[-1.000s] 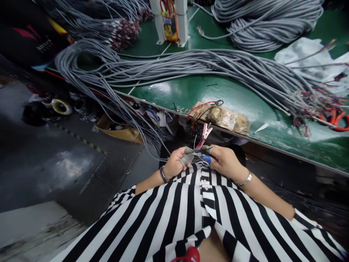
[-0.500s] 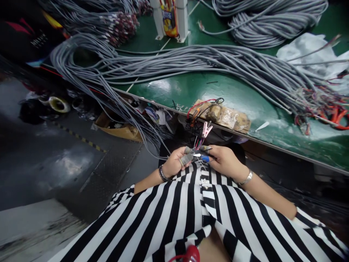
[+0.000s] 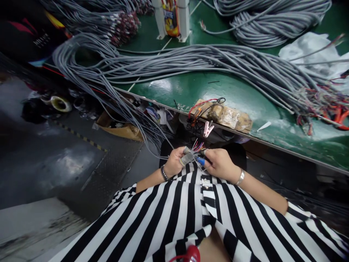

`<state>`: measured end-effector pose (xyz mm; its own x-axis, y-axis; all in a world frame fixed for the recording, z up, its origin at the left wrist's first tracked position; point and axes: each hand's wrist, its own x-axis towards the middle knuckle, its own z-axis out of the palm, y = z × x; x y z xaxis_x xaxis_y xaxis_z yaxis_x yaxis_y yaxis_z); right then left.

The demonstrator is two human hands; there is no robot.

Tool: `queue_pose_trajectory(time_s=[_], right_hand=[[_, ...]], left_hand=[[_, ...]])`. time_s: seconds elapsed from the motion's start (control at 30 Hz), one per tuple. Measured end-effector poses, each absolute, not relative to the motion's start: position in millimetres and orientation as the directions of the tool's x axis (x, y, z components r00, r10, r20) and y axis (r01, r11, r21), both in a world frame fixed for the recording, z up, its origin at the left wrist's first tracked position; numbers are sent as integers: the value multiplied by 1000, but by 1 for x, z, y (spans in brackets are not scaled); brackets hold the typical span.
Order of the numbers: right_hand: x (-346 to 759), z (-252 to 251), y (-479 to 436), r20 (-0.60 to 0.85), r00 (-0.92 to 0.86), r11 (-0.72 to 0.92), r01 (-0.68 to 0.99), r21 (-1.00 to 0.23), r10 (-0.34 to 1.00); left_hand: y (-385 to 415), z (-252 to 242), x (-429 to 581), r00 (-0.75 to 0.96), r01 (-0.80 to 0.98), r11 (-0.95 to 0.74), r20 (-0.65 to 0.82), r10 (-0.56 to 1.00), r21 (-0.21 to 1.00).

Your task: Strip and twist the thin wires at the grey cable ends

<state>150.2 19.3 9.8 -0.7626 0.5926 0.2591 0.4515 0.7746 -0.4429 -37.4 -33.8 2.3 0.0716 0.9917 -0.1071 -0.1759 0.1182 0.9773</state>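
Observation:
My left hand (image 3: 174, 163), its thumb and a finger wrapped in grey tape, is closed on the end of a grey cable (image 3: 163, 158) above my lap. Thin coloured wires (image 3: 198, 146) fan out from between the two hands. My right hand (image 3: 222, 164) pinches at these wires, and a blue covering (image 3: 201, 161) shows on one of its digits. Exactly which strands it grips is too small to tell. A pink clip (image 3: 208, 129) is just beyond the hands, at the table edge.
A long bundle of grey cables (image 3: 174, 63) lies across the green table (image 3: 163, 87) and hangs over its left edge. A taped brown block (image 3: 231, 118) sits at the front edge. Orange-handled scissors (image 3: 340, 118) lie at the right; a cardboard box (image 3: 120, 129) stands below.
The coloured wires now spread out more above the fingers. My right hand has shifted slightly left and turned, and the wires no longer stand up against the pink clip.

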Motion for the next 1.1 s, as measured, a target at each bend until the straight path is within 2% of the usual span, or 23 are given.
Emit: queue_pose_trajectory(time_s=[0.1,0.17,0.3,0.43,0.53,0.67,0.77,0.87,1.0,1.1], right_hand=[[146,6,18,251,-752,760,463,-457,609],[147,6,19,266,-707,716,468,-518,655],[160,13,26,357,-517,596,429,-679,778],[183,14,33,413,-328,526,472,-707,850],[203,7,39,444,-218,489,520,-701,869],[228,0,48,484,-84,435,592,-679,871],[247,6,61,533,17,379,684,-624,846],[269,16,81,511,48,259,819,-512,858],[298,19,112,375,67,91,917,-388,925],[305,13,124,397,-68,166,962,-218,916]], left_hand=[[-32,3,-37,97,-151,124,-110,989,981],[-30,2,-36,82,-156,128,-116,990,979],[-30,-5,-36,12,-247,161,-163,987,956],[-30,-11,-42,20,-253,202,-203,979,946],[-24,-13,-50,4,-121,124,-124,992,985],[-8,-19,-58,25,216,-48,44,999,975],[4,-25,-62,209,424,-207,127,970,882],[12,-29,-65,269,523,-275,150,951,807],[19,-22,-78,162,532,-215,151,975,819],[35,-7,-98,73,534,-227,223,972,815]])
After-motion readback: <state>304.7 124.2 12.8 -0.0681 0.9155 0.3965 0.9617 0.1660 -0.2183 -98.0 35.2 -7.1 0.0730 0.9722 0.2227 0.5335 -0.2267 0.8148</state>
